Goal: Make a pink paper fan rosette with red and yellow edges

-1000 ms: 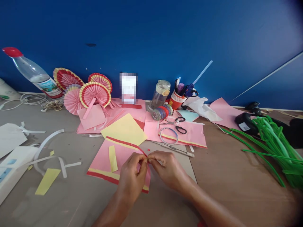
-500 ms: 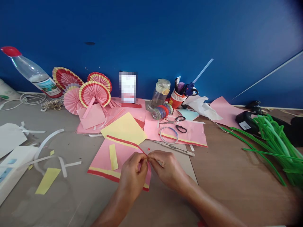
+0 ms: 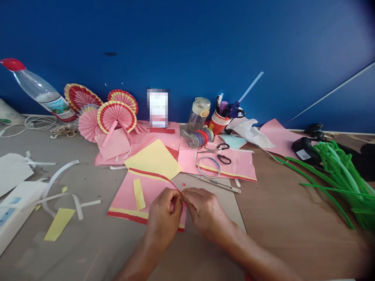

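Between my two hands is a narrow red paper strip (image 3: pixel 155 173), its free length curving back to the left over a pink sheet (image 3: pixel 125 195). My left hand (image 3: pixel 165 210) pinches the strip's end, thumb against fingers. Touching it fingertip to fingertip, my right hand (image 3: pixel 202 207) pinches at the same end; the exact grip is hidden by the fingers. The pink sheet has a yellow and red band along its near edge, and a short yellow paper piece (image 3: pixel 139 194) lies on it. Behind it is a yellow sheet (image 3: pixel 156 160).
Scissors (image 3: pixel 221 152), a tape roll (image 3: pixel 209 168) and a utility knife (image 3: pixel 219 184) lie beyond my right hand. Folded paper fans (image 3: pixel 117 117), a bottle (image 3: pixel 43 93) and a paper cup (image 3: pixel 218 121) stand along the blue wall. Green pipe cleaners (image 3: pixel 336 171) lie right, paper scraps (image 3: pixel 60 223) left.
Both hands stay together at the strip's end, with only a slight shift of the right hand's fingers. The pink sheet's near edge sits slightly higher in view.
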{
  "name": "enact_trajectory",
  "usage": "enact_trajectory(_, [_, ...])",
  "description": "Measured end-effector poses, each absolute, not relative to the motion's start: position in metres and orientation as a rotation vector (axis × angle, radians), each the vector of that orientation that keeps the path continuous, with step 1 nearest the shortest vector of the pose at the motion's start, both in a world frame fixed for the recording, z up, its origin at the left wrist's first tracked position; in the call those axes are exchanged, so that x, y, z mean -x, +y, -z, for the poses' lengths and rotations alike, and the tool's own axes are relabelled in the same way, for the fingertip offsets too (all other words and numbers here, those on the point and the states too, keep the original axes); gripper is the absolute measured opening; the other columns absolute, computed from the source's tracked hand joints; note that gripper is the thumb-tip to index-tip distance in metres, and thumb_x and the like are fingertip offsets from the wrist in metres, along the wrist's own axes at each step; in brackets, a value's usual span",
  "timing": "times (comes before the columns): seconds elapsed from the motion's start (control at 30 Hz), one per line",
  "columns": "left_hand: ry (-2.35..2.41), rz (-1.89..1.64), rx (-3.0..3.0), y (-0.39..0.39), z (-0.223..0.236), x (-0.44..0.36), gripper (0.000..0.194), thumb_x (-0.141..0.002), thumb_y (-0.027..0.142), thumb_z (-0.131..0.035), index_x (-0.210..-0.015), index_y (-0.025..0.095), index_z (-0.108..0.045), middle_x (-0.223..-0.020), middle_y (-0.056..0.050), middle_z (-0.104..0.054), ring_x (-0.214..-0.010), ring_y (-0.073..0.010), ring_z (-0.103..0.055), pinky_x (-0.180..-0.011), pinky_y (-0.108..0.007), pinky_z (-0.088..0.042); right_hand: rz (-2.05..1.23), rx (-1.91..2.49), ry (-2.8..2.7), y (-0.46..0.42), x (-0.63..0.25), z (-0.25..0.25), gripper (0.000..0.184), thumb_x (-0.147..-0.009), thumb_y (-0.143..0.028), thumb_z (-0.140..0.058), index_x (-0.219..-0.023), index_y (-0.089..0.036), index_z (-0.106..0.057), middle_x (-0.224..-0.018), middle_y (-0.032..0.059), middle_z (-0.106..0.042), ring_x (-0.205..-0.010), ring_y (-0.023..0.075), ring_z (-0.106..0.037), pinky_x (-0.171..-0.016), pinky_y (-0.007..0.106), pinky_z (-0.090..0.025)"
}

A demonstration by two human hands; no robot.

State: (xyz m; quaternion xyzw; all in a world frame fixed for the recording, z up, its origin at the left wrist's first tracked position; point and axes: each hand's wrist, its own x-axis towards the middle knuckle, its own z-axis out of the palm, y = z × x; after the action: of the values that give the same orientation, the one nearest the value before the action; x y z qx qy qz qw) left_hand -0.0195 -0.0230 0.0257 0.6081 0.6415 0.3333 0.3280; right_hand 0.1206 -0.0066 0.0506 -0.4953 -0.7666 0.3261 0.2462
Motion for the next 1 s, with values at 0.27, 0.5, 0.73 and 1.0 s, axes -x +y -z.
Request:
enact_trajectory(0.27, [1.616,-0.843,-1.486,-0.02,-0.029,0.021,0.016,-0.08,0.024,-0.046,-0.07,0.02,-0.057,-0.064,0.002,-0.06,-0.057,-0.0121,-0.054,-0.05,-0.021,-0.04,-1.061,1.394,-2.021,0.002,-0.121,-0.051,0.023,-0.08,-0.009,-0.045,-0.065,-0.02,-0.059,-0.065,0.0016,-0.06,-0.061,0.0149,-0.054,-0.057,0.026,-0.037])
enact_trajectory(0.5, [1.582,-0.836,-1.469,-0.02,-0.029,0.021,0.017,-0.08,0.025,-0.046,-0.071,0.02,-0.058,-0.064,0.002,-0.059,-0.056,-0.0119,-0.051,-0.049,-0.021,-0.038,-0.925,1.42,-1.996,-0.001,-0.117,-0.04,0.018,-0.073,-0.007,-0.049,-0.063,-0.02,-0.058,-0.064,0.0015,-0.061,-0.059,0.0142,-0.053,-0.055,0.025,-0.036])
enact_trajectory(0.73, [1.541,-0.843,-1.492,-0.022,-0.028,0.023,0.016,-0.08,0.022,-0.045,-0.069,0.02,-0.056,-0.063,0.002,-0.057,-0.058,-0.0115,-0.05,-0.052,-0.021,-0.038,-0.81,1.397,-2.019,-0.002,-0.116,-0.036,0.015,-0.072,-0.008,-0.048,-0.063,-0.018,-0.056,-0.063,0.0006,-0.059,-0.056,0.0118,-0.051,-0.055,0.023,-0.034])
enact_trajectory(1.0, [1.58,-0.79,-1.418,-0.021,-0.029,0.023,0.016,-0.08,0.025,-0.045,-0.07,0.02,-0.056,-0.063,0.003,-0.056,-0.057,-0.0115,-0.048,-0.051,-0.021,-0.037,-1.067,1.428,-1.992,0.001,-0.122,-0.047,0.021,-0.081,-0.013,-0.047,-0.065,-0.018,-0.06,-0.064,-0.0005,-0.061,-0.059,0.0112,-0.053,-0.054,0.022,-0.033])
